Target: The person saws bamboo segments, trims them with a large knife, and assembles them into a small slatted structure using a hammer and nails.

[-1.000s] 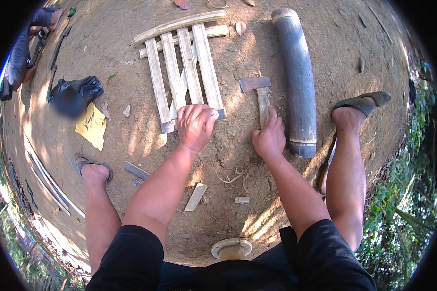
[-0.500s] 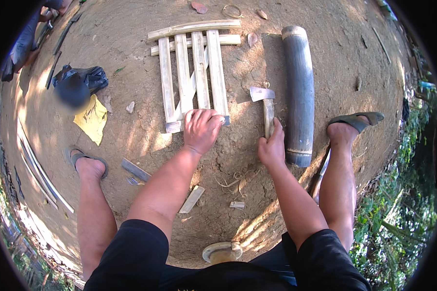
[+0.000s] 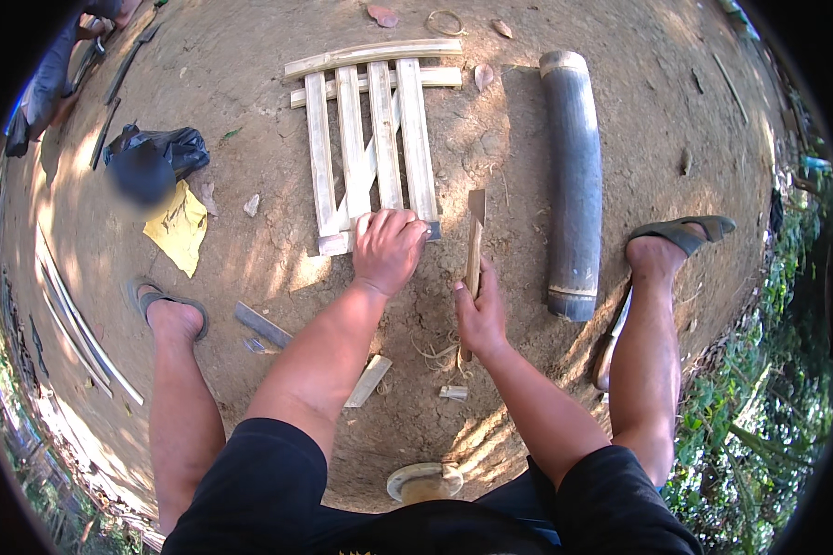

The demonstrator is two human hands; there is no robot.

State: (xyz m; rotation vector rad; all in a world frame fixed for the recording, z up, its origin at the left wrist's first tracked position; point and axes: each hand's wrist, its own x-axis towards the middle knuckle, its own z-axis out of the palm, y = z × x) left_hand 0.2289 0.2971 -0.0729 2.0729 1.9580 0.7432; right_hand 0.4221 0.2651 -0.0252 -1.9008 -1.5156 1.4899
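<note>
A frame of pale split-bamboo slats point(image 3: 382, 139) lies on the dirt ground in front of me, with crosspieces at its far and near ends. My left hand point(image 3: 389, 250) is closed over the near crosspiece point(image 3: 335, 244), fingers bent and pressed down; its palm hides the middle of that piece. To the right, my right hand point(image 3: 481, 310) grips a hatchet by its wooden handle point(image 3: 474, 259). The hatchet's metal head point(image 3: 477, 205) points away from me, turned nearly edge-on, just right of the frame and apart from it.
A thick dark bamboo pole point(image 3: 574, 185) lies at right; a knife point(image 3: 611, 351) rests by my right leg. Bamboo offcuts point(image 3: 368, 381) lie near me. At left are a black plastic bag point(image 3: 178, 148), a yellow sheet point(image 3: 178, 231) and long strips point(image 3: 88, 319). Another person point(image 3: 51, 69) is far left.
My right hand has moved the hatchet left, toward the frame, and turned its head from broadside to edge-on. My left hand stays on the near crosspiece.
</note>
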